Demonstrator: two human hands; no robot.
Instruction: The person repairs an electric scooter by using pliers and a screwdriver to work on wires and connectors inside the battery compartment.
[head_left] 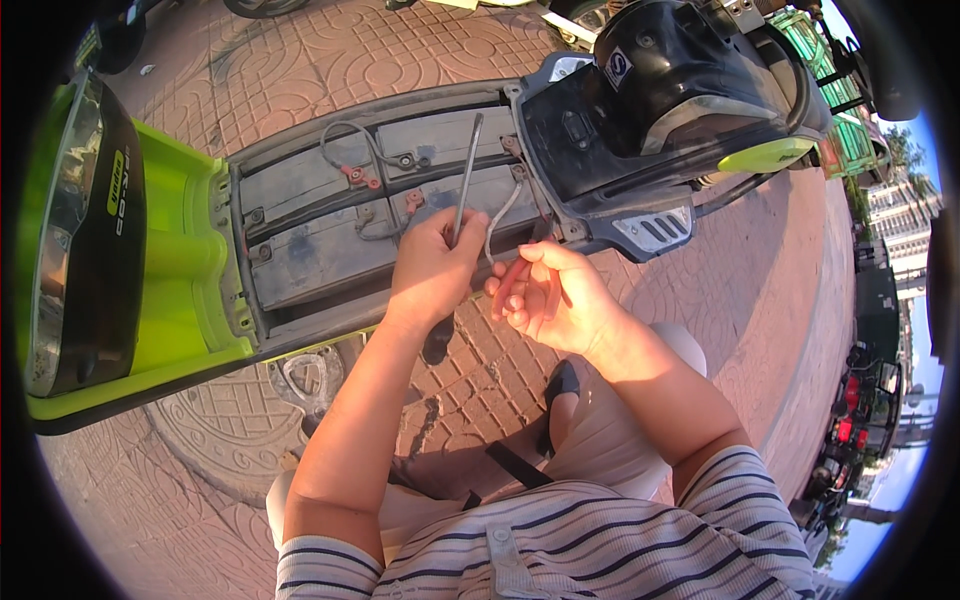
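Observation:
My left hand (430,265) is closed round a screwdriver (469,165). Its long metal shaft points away over the batteries, and its dark handle end shows below the fist. Close beside it, my right hand (560,295) has its fingers curled round a red, cable-like piece (511,288), partly hidden by the fingers. A grey wire (502,214) bends from a terminal down to the right fingertips. Both hands are over the near edge of an open battery bay (320,277) in a green and black electric scooter. Several grey batteries (290,190) lie in it.
The green seat-side body (180,240) rises at the left, the black front section (690,90) at the right. A loose cable with a red connector (358,176) lies on the far batteries. Beneath is reddish paving (740,290) with a round manhole cover (215,430).

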